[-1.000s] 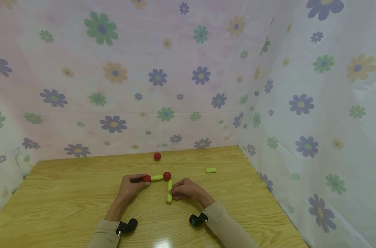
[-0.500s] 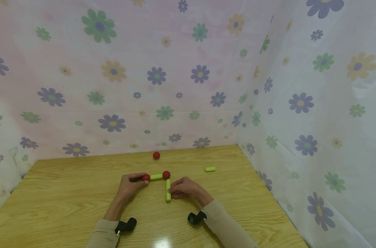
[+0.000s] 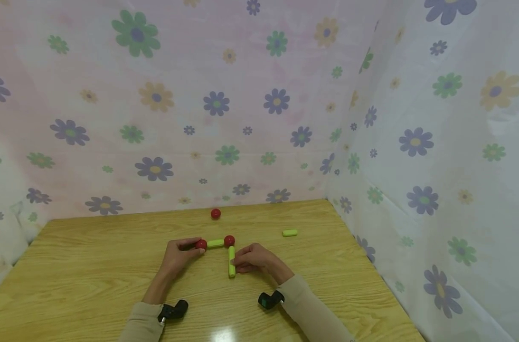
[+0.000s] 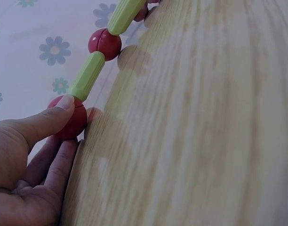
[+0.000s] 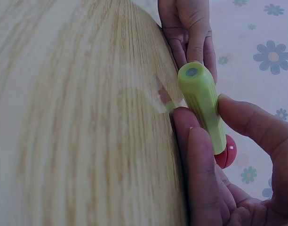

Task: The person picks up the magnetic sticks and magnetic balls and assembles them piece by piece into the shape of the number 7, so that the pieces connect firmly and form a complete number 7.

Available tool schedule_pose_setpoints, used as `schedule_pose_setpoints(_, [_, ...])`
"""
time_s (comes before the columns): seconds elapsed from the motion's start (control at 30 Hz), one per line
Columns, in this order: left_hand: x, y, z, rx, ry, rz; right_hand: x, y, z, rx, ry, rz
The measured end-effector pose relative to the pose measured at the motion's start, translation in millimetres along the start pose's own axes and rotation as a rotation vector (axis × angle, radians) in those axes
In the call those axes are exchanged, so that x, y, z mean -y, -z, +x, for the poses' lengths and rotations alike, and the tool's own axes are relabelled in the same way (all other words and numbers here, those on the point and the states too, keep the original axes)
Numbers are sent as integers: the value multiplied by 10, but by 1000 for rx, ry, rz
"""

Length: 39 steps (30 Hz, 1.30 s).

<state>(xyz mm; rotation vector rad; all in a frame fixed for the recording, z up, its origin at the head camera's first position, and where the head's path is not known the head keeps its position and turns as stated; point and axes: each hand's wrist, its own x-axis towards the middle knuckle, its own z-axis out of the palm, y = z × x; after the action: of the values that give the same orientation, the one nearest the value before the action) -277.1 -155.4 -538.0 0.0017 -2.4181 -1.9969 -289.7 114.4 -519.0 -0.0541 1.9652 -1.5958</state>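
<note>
My left hand (image 3: pixel 176 256) pinches a red ball (image 4: pixel 71 117) between thumb and fingers. From that ball a yellow-green ribbed rod (image 3: pixel 215 243) runs right to a second red ball (image 3: pixel 229 241). My right hand (image 3: pixel 259 259) grips another yellow-green rod (image 3: pixel 231 262) between thumb and fingers, its length pointing toward me. The far end of this rod meets the second ball, as the left wrist view also shows. In the right wrist view a round grey disc (image 5: pixel 192 72) sits in its near end.
A loose red ball (image 3: pixel 215 213) lies near the back edge of the wooden table (image 3: pixel 92 270). Farther right lies a loose yellow-green rod (image 3: pixel 290 233). Flowered sheets (image 3: pixel 259 71) hang behind and to the right. Both wrists carry black cameras (image 3: pixel 174 311).
The view has shifted slightly. The rod in my right hand has moved a little left, in line with the second red ball and against it. Both hands keep their grips.
</note>
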Motion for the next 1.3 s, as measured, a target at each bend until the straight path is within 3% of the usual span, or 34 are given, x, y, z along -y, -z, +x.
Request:
schedule_pose_setpoints(0.9, [12, 6, 3, -9, -13, 4, 19, -16, -11, -3, 2, -5])
schedule_pose_setpoints(1.3, [1, 2, -6, -5, -15, -1, 21, -58, -17, -48, 9, -1])
